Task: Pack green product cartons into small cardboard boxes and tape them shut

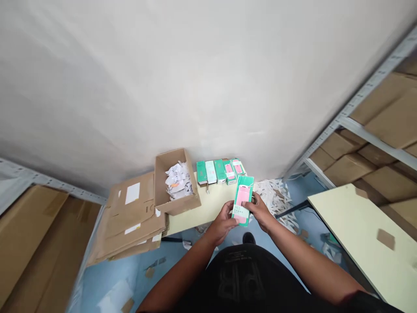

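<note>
A slim green box (242, 204) with a pink and white printed front is held up between my two hands, above the front edge of the table. My left hand (224, 224) grips its lower left edge, thumb across the bottom corner. On the right side, my right hand (259, 209) holds the box with its fingers lying over the front. Behind it, on the pale yellow table (185, 218), a row of similar green and white boxes (211, 172) lies along the wall.
An open cardboard box (178, 207) with crumpled white paper (178, 179) stands left of the row. Flattened cardboard (130, 217) is stacked at the table's left end. Paper scraps (276, 195) cover the floor. A second table (365, 234) and shelves with cartons (384, 108) stand right.
</note>
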A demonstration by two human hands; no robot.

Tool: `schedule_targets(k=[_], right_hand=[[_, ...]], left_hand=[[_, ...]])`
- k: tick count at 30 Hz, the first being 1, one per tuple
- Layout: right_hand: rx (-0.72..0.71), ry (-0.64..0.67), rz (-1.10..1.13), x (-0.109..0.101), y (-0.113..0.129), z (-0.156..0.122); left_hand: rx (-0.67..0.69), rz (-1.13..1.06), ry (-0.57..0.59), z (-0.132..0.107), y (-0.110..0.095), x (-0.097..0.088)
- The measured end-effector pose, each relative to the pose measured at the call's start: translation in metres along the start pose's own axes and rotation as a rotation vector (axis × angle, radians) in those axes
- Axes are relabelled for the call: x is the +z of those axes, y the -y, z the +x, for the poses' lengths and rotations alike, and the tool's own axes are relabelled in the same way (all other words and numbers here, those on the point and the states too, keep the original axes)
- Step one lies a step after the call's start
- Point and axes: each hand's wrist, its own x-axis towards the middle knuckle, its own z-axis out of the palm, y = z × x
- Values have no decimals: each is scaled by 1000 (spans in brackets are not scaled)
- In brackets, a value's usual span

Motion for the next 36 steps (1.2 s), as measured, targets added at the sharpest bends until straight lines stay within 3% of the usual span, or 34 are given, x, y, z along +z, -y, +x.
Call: schedule_targets(k=[7,12,15,19,23,28,32,36], right_hand=[[-268,-197,61,-82,0,-51],[-310,-312,137,-152,7,-84],[-310,-352,167,-213,10,-103],[-315,-328,139,-311,13,-132],[-377,-378,158,-396,21,-156],[-366,-583,235,-461,25,-158],[-159,-716,401,-492,10,-140],[97,-738,686,-516,-13,-117]], left_hand=[[-125,23,195,19,28,52],[-253,108,347,45,62,123],[-248,157,332,65,97,180],[-268,186,389,95,148,253],[-307,217,449,122,184,309],[-395,319,469,144,202,344],[-436,439,493,162,209,357],[-340,583,633,193,217,377]])
